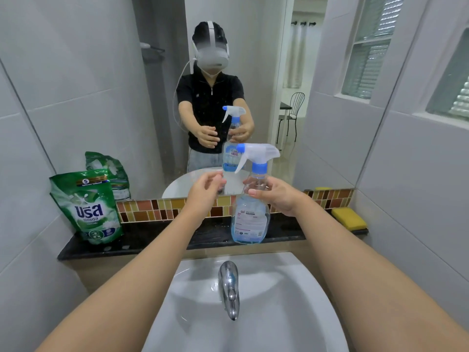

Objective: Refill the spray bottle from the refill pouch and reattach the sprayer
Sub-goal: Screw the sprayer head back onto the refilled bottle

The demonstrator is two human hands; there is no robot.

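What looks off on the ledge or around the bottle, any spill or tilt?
Nothing stands out. The clear spray bottle with the blue collar stands upright on the dark stone ledge, sprayer on, low on blue liquid. The right hand holds its shoulder; the left hand is open beside it. The green refill pouch stands sealed, no puddles visible.

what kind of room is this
Most likely a home bathroom: a white sink with a chrome tap, a wall mirror above a dark ledge, and tiled walls.
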